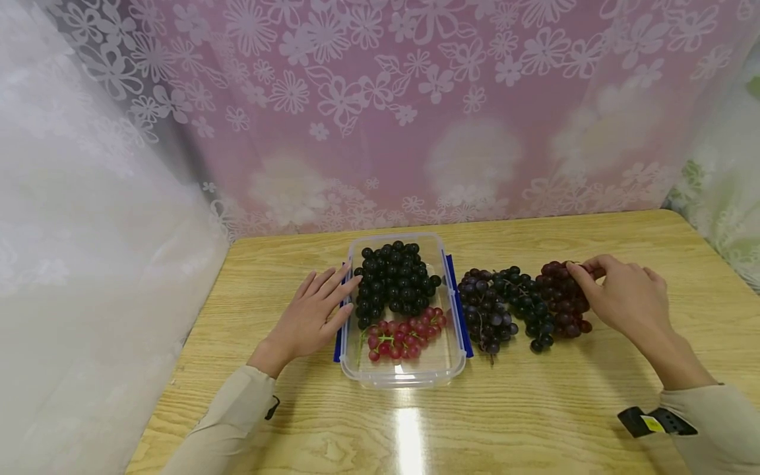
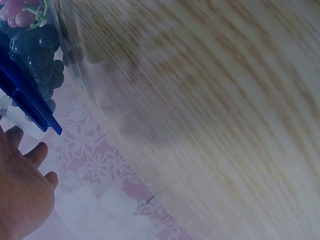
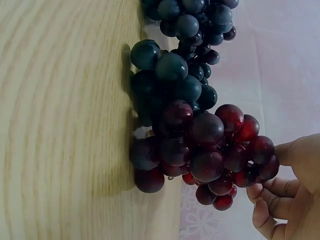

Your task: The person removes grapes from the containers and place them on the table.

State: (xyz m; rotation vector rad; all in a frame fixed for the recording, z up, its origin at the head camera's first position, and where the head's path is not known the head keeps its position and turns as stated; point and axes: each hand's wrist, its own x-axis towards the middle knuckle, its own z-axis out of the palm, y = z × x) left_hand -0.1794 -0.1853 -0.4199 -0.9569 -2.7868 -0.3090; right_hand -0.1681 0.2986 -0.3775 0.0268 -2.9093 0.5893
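Note:
My left hand (image 1: 310,311) rests with straight, spread fingers on the left rim of a clear plastic container (image 1: 404,381) with blue side latches. Inside it, black grapes (image 1: 399,277) fill the back and a smaller bunch of pink-red grapes (image 1: 404,335) lies toward the front. On the right, my right hand (image 1: 632,297) pinches the upper end of a dark red grape bunch (image 1: 561,297) between thumb and fingers. The right wrist view shows these dark red grapes (image 3: 207,150) tilted up from the table, their lower grapes close to the wood.
Between the container and the dark red bunch lie a purple grape bunch (image 1: 487,310) and a dark green-black one (image 1: 525,300), close together. The wooden table (image 1: 285,422) ends at a pink flowered curtain (image 1: 368,132). A whitish sheet (image 1: 89,231) hangs at the left.

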